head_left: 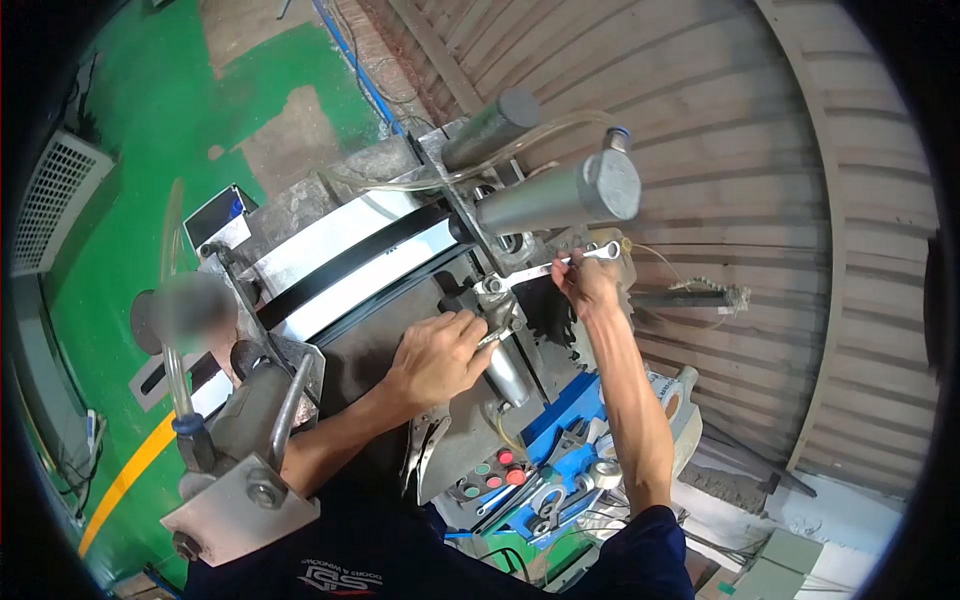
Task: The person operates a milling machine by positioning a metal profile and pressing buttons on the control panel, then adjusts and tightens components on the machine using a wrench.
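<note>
My right hand (590,282) is closed around the shank of a combination wrench (532,273). One end of the wrench sits at a bolt head or nut (491,286) on the machine, and its ring end sticks out past my fingers. My left hand (440,352) is closed, fingers curled against a metal fitting (500,328) just below the wrench. What its fingers grip is hidden. Under that fitting a small silver cylinder (509,376) points down toward me.
Large metal cylinders (560,195) with a clear hose rise behind the wrench. A long white profile (370,268) lies across the machine on the left. Push buttons (506,457) and a blue tray (560,410) with tools are near my body. A corrugated wall (730,150) stands on the right.
</note>
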The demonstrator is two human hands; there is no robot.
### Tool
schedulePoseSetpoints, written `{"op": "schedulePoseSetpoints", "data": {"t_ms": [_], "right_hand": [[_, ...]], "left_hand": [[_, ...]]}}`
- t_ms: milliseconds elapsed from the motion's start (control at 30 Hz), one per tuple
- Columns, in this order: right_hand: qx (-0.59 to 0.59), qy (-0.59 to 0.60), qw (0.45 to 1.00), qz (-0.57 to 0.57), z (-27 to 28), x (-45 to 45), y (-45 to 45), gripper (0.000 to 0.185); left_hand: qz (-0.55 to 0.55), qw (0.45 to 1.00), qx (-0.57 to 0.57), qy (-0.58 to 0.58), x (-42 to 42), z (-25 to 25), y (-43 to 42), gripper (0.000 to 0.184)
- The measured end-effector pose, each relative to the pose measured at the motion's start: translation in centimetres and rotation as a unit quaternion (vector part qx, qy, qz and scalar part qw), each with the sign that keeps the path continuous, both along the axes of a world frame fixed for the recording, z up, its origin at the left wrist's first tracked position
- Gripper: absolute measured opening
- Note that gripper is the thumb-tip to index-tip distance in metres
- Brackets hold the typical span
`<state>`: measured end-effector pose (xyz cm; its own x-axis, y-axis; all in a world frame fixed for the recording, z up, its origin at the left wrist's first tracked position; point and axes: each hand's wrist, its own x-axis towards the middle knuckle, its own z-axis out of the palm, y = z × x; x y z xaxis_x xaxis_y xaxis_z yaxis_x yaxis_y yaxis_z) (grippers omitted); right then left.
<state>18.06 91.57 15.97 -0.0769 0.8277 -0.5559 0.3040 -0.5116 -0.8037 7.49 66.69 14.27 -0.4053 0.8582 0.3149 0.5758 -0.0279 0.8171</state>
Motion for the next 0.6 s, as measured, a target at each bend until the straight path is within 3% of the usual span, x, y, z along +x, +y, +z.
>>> {"op": "schedulePoseSetpoints", "data": {"t_ms": [133,333,400,500,600], "right_hand": [[0.026,-0.013,0.999,-0.044,-0.5,-0.9,-1.8,0.013],[0.026,-0.02,0.994,-0.109,-1.7,-1.0,-2.2,0.011],[0.039,-0.019,0.992,-0.119,-1.7,-0.9,-2.6,0.011],[0.045,-0.002,0.987,-0.152,-1.7,-0.9,-2.6,0.011],[0.054,0.003,0.987,-0.153,-0.7,-0.9,-1.6,0.012]], "left_hand": [[-0.019,0.999,-0.03,0.012,-0.4,1.1,0.0,0.027],[0.041,0.992,-0.037,0.111,1.0,2.7,0.3,0.042],[0.038,0.988,-0.105,0.106,1.1,3.3,0.3,0.048],[0.02,0.987,-0.126,0.095,0.7,3.8,1.2,0.046],[0.029,0.99,-0.072,0.114,0.1,4.1,2.6,0.028]]}}
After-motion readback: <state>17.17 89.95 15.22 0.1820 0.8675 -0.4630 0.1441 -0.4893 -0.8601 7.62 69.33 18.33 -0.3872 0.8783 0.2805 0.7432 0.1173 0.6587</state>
